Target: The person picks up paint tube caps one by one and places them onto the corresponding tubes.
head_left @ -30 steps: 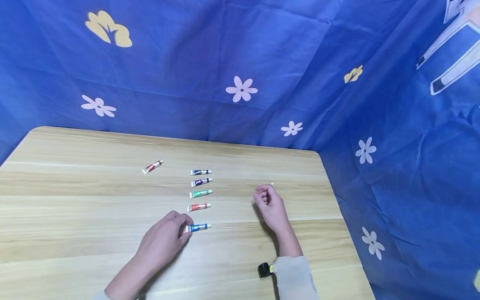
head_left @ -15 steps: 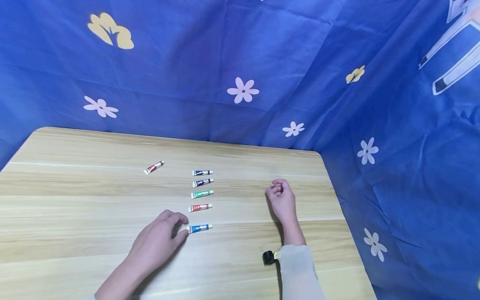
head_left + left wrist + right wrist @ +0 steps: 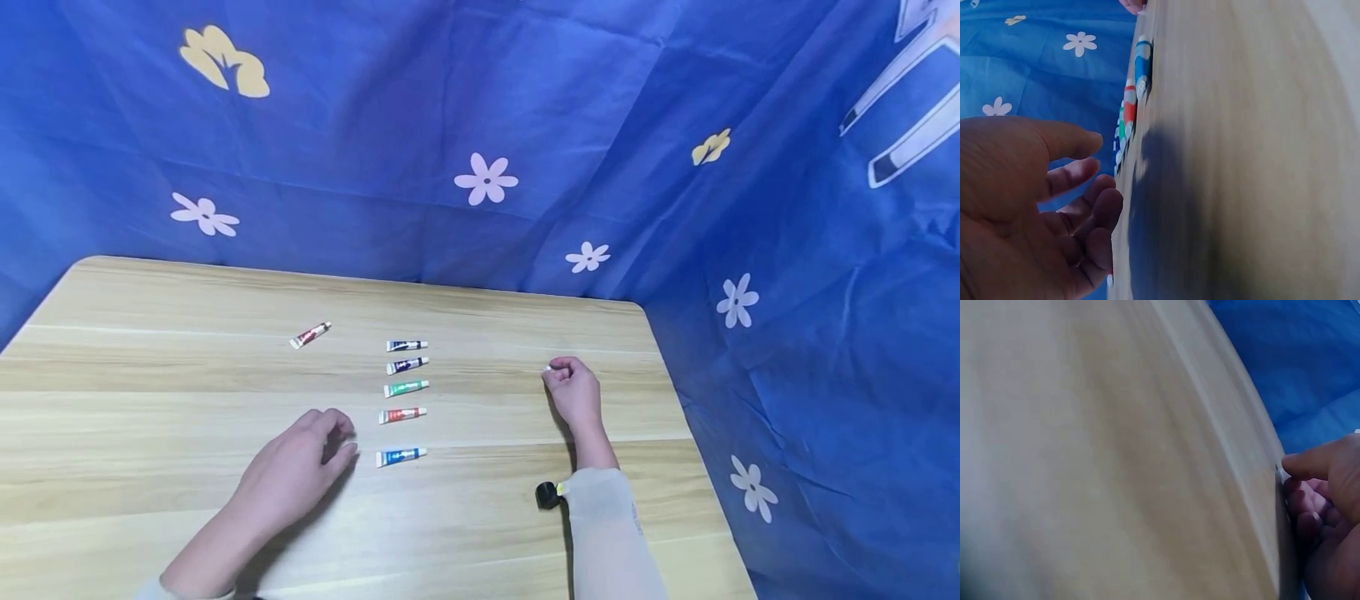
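In the head view my right hand [image 3: 576,393] is at the right of the table, pinching a small white piece [image 3: 548,368] between thumb and forefinger. The same white bit [image 3: 1280,469] shows at the fingertips in the right wrist view, too small to make out. My left hand [image 3: 296,465] hovers low with fingers loosely bent and holds nothing. Just right of it lies a blue paint tube [image 3: 401,457]. Beyond that, in a column, lie a red tube [image 3: 402,415], a green tube [image 3: 407,388], a purple tube [image 3: 407,366] and a dark navy tube [image 3: 407,345].
A dark red tube [image 3: 310,335] lies slanted, apart from the column, toward the back left. Blue cloth [image 3: 360,167] with flower prints hangs behind and to the right of the wooden table [image 3: 480,533]. A black wrist camera [image 3: 547,496] sits by the right sleeve.
My left hand has let go of the blue tube and drawn back to the left. The right hand has moved right and now pinches the white piece, which lay on the table before.
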The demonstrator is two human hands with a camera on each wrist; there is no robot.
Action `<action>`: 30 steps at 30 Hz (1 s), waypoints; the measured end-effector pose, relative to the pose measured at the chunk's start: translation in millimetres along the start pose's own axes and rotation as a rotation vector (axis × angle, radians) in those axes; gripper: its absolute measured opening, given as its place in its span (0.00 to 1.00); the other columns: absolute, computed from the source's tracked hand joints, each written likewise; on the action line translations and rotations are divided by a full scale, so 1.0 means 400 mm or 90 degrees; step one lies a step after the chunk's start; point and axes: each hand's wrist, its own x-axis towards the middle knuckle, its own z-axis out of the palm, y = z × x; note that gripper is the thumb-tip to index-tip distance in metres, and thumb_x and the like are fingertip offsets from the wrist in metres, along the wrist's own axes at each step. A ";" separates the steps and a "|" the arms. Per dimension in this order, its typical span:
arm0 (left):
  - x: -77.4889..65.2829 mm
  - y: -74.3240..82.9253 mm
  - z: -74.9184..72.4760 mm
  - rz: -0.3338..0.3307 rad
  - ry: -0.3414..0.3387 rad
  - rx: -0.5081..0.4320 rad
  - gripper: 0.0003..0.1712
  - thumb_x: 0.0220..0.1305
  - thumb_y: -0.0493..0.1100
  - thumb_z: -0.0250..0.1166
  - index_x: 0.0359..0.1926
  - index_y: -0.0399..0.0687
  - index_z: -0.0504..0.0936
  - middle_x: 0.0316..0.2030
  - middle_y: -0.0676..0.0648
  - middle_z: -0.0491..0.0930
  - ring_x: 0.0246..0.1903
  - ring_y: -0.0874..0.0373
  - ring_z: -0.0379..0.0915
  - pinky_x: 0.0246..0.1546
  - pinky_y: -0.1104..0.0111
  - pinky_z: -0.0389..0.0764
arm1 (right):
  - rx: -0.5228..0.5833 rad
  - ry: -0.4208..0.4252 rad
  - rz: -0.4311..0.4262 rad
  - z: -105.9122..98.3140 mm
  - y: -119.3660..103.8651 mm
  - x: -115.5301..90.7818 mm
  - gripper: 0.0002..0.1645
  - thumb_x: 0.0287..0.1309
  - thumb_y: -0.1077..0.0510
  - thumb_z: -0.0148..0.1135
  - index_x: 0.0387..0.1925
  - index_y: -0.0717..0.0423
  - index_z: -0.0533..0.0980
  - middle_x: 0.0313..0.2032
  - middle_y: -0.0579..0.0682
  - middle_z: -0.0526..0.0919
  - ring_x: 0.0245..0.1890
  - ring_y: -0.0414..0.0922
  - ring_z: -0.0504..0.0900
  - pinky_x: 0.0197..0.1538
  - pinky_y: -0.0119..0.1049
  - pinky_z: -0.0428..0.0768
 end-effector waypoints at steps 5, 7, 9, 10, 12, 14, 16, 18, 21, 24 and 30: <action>-0.008 -0.021 -0.012 -0.025 -0.016 -0.015 0.12 0.70 0.49 0.74 0.47 0.51 0.82 0.39 0.51 0.83 0.36 0.57 0.75 0.39 0.54 0.81 | -0.026 0.004 0.001 0.003 -0.010 0.009 0.10 0.66 0.58 0.73 0.47 0.58 0.87 0.29 0.47 0.85 0.31 0.41 0.80 0.41 0.34 0.78; -0.011 -0.031 -0.017 -0.030 -0.017 -0.017 0.13 0.70 0.49 0.74 0.48 0.50 0.82 0.40 0.50 0.83 0.37 0.56 0.77 0.42 0.51 0.82 | -0.036 0.009 0.002 0.007 -0.013 0.009 0.08 0.67 0.58 0.73 0.44 0.58 0.87 0.28 0.46 0.84 0.30 0.41 0.80 0.41 0.33 0.77; -0.013 -0.044 -0.022 -0.027 -0.009 -0.015 0.14 0.69 0.49 0.74 0.48 0.48 0.83 0.40 0.49 0.84 0.39 0.54 0.79 0.44 0.48 0.83 | -0.035 0.014 0.006 0.012 -0.016 0.003 0.07 0.68 0.57 0.72 0.43 0.57 0.87 0.28 0.45 0.84 0.29 0.40 0.79 0.40 0.33 0.77; -0.013 -0.051 -0.025 -0.024 -0.005 -0.014 0.14 0.69 0.48 0.74 0.48 0.47 0.83 0.40 0.48 0.84 0.39 0.54 0.80 0.45 0.47 0.83 | -0.031 0.016 0.008 0.014 -0.018 -0.001 0.07 0.68 0.57 0.72 0.42 0.57 0.87 0.28 0.45 0.83 0.30 0.40 0.79 0.39 0.33 0.77; -0.013 -0.066 -0.032 -0.020 0.005 -0.011 0.14 0.69 0.47 0.74 0.48 0.46 0.83 0.40 0.46 0.85 0.40 0.51 0.81 0.45 0.47 0.83 | -0.016 0.025 0.011 0.017 -0.022 -0.011 0.06 0.68 0.57 0.71 0.41 0.56 0.86 0.28 0.44 0.83 0.30 0.40 0.79 0.39 0.32 0.77; -0.013 -0.081 -0.038 -0.016 0.013 -0.006 0.15 0.68 0.47 0.74 0.49 0.44 0.83 0.41 0.43 0.86 0.41 0.47 0.83 0.45 0.45 0.83 | 0.007 0.033 0.013 0.017 -0.028 -0.022 0.06 0.68 0.57 0.71 0.41 0.56 0.86 0.29 0.45 0.83 0.31 0.41 0.79 0.39 0.33 0.78; -0.013 -0.095 -0.042 -0.019 0.016 0.000 0.15 0.69 0.46 0.74 0.49 0.43 0.83 0.42 0.40 0.86 0.42 0.43 0.84 0.46 0.43 0.83 | 0.036 0.037 0.022 0.016 -0.036 -0.033 0.06 0.67 0.57 0.71 0.41 0.56 0.85 0.30 0.46 0.84 0.31 0.41 0.79 0.39 0.33 0.78; -0.012 -0.108 -0.043 -0.023 0.016 0.004 0.16 0.69 0.47 0.73 0.50 0.41 0.83 0.44 0.37 0.86 0.44 0.38 0.85 0.46 0.40 0.82 | 0.076 0.034 0.032 0.016 -0.044 -0.044 0.06 0.66 0.58 0.71 0.41 0.57 0.84 0.31 0.47 0.84 0.32 0.42 0.79 0.38 0.32 0.78; -0.006 -0.124 -0.047 -0.028 0.014 0.007 0.18 0.69 0.46 0.73 0.52 0.39 0.82 0.46 0.33 0.85 0.45 0.36 0.84 0.46 0.38 0.81 | 0.147 0.021 0.046 0.019 -0.060 -0.062 0.05 0.67 0.60 0.71 0.41 0.59 0.83 0.31 0.45 0.83 0.33 0.41 0.79 0.38 0.30 0.77; 0.006 -0.138 -0.053 -0.028 0.015 0.014 0.19 0.69 0.45 0.73 0.52 0.37 0.81 0.45 0.33 0.83 0.44 0.37 0.83 0.45 0.38 0.81 | 0.213 0.006 0.042 0.026 -0.073 -0.085 0.03 0.66 0.62 0.71 0.39 0.57 0.83 0.31 0.43 0.82 0.33 0.40 0.79 0.38 0.29 0.76; 0.043 -0.170 -0.063 -0.012 0.035 0.035 0.22 0.67 0.43 0.75 0.51 0.31 0.79 0.36 0.37 0.78 0.35 0.44 0.75 0.40 0.43 0.79 | 0.288 -0.062 -0.002 0.038 -0.090 -0.135 0.06 0.64 0.67 0.71 0.42 0.61 0.83 0.32 0.42 0.83 0.33 0.38 0.79 0.35 0.25 0.77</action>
